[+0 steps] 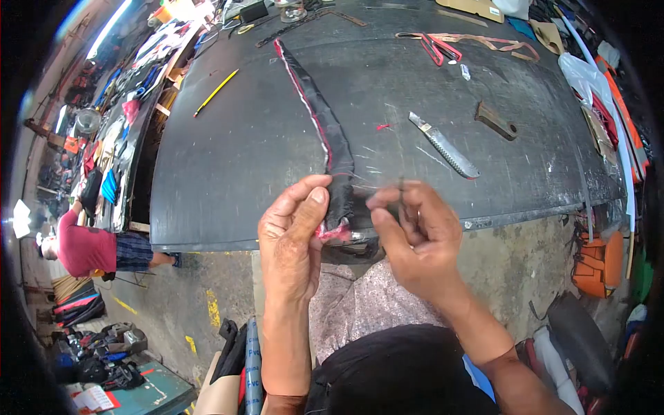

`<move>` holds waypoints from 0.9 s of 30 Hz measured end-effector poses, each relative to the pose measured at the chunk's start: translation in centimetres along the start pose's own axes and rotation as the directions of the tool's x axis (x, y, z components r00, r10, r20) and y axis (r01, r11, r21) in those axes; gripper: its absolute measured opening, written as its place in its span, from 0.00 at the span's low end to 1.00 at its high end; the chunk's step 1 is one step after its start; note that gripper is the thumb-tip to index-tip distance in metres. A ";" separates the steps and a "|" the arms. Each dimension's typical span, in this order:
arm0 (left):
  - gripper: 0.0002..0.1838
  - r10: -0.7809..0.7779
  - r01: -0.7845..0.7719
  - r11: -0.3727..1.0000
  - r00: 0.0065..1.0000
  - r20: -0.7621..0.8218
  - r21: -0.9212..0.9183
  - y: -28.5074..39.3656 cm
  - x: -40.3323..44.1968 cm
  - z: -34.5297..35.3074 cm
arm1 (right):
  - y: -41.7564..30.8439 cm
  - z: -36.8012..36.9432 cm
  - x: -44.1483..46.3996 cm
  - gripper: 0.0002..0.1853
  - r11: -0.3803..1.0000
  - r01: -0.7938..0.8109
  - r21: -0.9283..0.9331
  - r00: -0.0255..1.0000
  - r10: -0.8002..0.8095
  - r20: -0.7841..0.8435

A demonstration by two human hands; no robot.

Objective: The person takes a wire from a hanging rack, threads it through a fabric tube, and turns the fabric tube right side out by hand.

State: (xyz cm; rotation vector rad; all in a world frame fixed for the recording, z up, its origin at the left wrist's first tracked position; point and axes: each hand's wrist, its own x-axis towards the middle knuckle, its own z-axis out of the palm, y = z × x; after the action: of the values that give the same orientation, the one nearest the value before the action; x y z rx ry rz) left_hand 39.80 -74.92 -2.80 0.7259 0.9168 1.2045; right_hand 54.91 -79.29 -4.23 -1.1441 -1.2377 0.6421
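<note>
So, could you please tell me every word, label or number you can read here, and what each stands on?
"Pvc", repeated, on the blue roll at the bottom.
"China", repeated, on the same roll.
Too small or blurred to read: the print on the cardboard box and the red-and-white paper.

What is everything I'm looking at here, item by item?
Worktable: 1, black, centre
Long strip: 1, black with red-and-white edge, mid-table
Pencil: 1, yellow, left of strip
Knife: 1, silver-grey, right of strip
Red-handled tool: 1, red, far right of table
Flat piece: 1, brown, right of knife
Co-worker: 1, red shirt, left
Clutter: uncounted, mixed, around edges
Left hand: 1, bare, holding strip
Right hand: 1, bare, beside strip, fingertips blurred
</note>
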 end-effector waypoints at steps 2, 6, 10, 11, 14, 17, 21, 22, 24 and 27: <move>0.13 0.062 -0.060 0.997 0.998 -0.029 0.052 -0.6 0.4 0.0 | -0.4 -0.4 -0.2 0.06 0.998 -0.038 -0.055 0.999 0.037 -0.031; 0.11 0.143 -0.139 0.984 0.989 -0.023 0.114 -1.5 0.4 1.0 | -0.5 -0.4 -0.5 0.05 0.994 0.017 -0.108 1.000 -0.018 -0.009; 0.11 0.159 -0.156 0.974 0.987 -0.008 0.163 -1.4 0.1 1.8 | -0.1 -0.3 0.0 0.05 0.982 0.039 -0.183 0.999 -0.042 -0.010; 0.11 0.154 -0.150 0.972 0.988 -0.007 0.179 -1.4 0.0 1.9 | 0.2 -0.2 0.1 0.05 0.979 0.055 -0.197 0.998 -0.061 -0.025; 0.12 0.148 -0.144 0.977 0.989 -0.020 0.155 -1.9 0.1 2.3 | 0.7 -0.3 0.0 0.05 0.971 0.083 -0.226 0.993 -0.098 -0.059; 0.13 0.153 -0.145 0.984 0.986 -0.069 0.106 -2.2 0.7 2.8 | 0.7 -0.6 -0.3 0.06 0.987 -0.118 -0.113 0.990 0.109 -0.084; 0.14 0.149 -0.149 0.989 0.978 -0.147 0.015 -2.8 1.4 2.5 | 2.4 -1.4 -0.8 0.06 0.915 -0.241 0.325 0.951 0.289 -0.110; 0.14 0.134 -0.134 0.991 0.981 -0.139 0.004 -2.7 1.6 2.3 | 2.2 -1.6 -0.7 0.06 0.915 -0.238 0.325 0.951 0.288 -0.113; 0.14 0.118 -0.120 0.993 0.985 -0.123 -0.005 -2.9 1.6 2.3 | 1.4 -1.9 -0.6 0.05 0.890 -0.342 0.301 0.923 0.379 -0.073; 0.14 0.102 -0.103 0.995 0.989 -0.109 -0.002 -3.1 1.4 3.0 | 0.6 -2.1 -0.2 0.04 0.940 -0.303 0.158 0.944 0.319 -0.086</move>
State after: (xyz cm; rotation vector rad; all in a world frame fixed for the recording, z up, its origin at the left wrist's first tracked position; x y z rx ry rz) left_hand 44.06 -74.28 -4.37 0.7141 0.9740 1.3479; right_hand 56.98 -79.93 -4.68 -1.2487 -0.9074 0.8789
